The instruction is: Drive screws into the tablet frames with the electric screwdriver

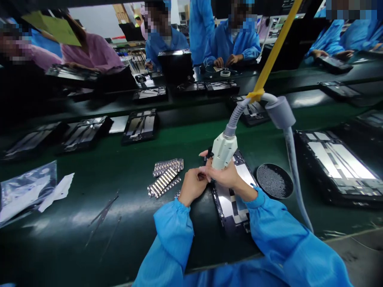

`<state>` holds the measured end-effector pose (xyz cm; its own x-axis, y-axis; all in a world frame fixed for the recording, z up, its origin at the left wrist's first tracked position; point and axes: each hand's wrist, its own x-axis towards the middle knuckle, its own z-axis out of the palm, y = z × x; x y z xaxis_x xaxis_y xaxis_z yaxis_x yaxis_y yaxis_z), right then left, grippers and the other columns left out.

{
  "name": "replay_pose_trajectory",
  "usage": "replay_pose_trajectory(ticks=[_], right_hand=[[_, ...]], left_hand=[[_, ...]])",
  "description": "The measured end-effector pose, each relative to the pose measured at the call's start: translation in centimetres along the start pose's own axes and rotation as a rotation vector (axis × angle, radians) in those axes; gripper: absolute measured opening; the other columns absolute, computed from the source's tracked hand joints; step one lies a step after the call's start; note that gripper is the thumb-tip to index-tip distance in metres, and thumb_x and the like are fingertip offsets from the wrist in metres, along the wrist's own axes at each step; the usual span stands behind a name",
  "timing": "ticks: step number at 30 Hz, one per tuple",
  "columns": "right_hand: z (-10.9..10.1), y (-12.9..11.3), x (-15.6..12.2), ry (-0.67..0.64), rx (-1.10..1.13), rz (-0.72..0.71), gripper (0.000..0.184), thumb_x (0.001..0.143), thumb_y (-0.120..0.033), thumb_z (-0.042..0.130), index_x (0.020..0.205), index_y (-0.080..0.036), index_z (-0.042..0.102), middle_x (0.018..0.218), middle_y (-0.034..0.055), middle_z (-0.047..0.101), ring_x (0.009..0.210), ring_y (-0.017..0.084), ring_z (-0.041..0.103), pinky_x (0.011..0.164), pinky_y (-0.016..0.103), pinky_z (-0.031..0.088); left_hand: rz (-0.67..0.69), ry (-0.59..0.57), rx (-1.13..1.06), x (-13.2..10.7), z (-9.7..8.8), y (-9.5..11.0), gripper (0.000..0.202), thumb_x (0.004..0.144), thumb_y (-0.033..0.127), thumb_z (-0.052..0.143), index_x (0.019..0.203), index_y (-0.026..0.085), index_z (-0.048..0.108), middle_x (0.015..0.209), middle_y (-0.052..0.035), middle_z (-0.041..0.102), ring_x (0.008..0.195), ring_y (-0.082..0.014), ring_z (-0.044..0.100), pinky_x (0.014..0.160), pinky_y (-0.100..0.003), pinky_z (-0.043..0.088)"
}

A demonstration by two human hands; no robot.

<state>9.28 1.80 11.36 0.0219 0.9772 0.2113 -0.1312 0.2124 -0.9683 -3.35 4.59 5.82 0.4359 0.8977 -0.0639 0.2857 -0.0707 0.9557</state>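
Note:
My right hand (226, 176) is wrapped round a pale electric screwdriver (224, 148), held upright over an opened tablet (226, 199) with silver battery plates. The driver's tip is hidden behind my hands. Fingers curled, my left hand (194, 184) meets the right one at the tablet's left edge; what it pinches, if anything, is hidden. Strips of small circuit boards (164, 181) lie just left of my left hand. To the right of the tablet sits a round black dish (291, 187) filled with tiny screws (271, 179).
The driver's cable (291, 159) hangs from a yellow strap (277, 48) and runs down on the right. Another opened tablet (344, 159) lies at right. Tweezers (103, 211) and a plastic bag (28, 191) are at left. Co-workers (233, 40) sit across the green bench (179, 139).

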Motion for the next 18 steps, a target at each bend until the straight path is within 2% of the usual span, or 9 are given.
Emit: replay_pose_trajectory(ticks=[5,10,18], right_hand=[[0.16,0.04,0.03,0.023,-0.012,0.003,0.028,0.068,-0.026,0.073,0.091,-0.019,0.058,0.047,-0.0074,0.053,0.044,0.012,0.051,0.054,0.032,0.049],[0.28,0.13,0.17,0.026,-0.013,-0.023,0.022,0.068,-0.025,0.072,0.085,-0.02,0.058,0.047,-0.0067,0.052,0.047,0.012,0.051,0.056,0.031,0.049],[0.34,0.64,0.05,0.037,-0.073,-0.018,0.023,0.069,-0.027,0.071,0.087,-0.018,0.06,0.05,-0.0061,0.051,0.052,0.014,0.055,0.061,0.032,0.049]], left_hand=[[-0.009,0.031,-0.065,0.15,0.13,-0.07,0.011,0.061,0.007,0.055,0.067,0.014,0.061,0.06,0.0008,0.063,0.056,-0.0105,0.058,0.055,-0.019,0.044],[-0.053,0.059,-0.099,0.43,0.06,0.15,0.011,0.058,0.009,0.061,0.068,0.013,0.06,0.055,0.0037,0.059,0.048,-0.0074,0.052,0.049,-0.018,0.042],[-0.095,0.07,-0.139,0.44,-0.08,-0.02,0.014,0.056,0.015,0.064,0.07,0.013,0.061,0.053,0.0042,0.058,0.046,-0.0075,0.051,0.044,-0.017,0.04]])
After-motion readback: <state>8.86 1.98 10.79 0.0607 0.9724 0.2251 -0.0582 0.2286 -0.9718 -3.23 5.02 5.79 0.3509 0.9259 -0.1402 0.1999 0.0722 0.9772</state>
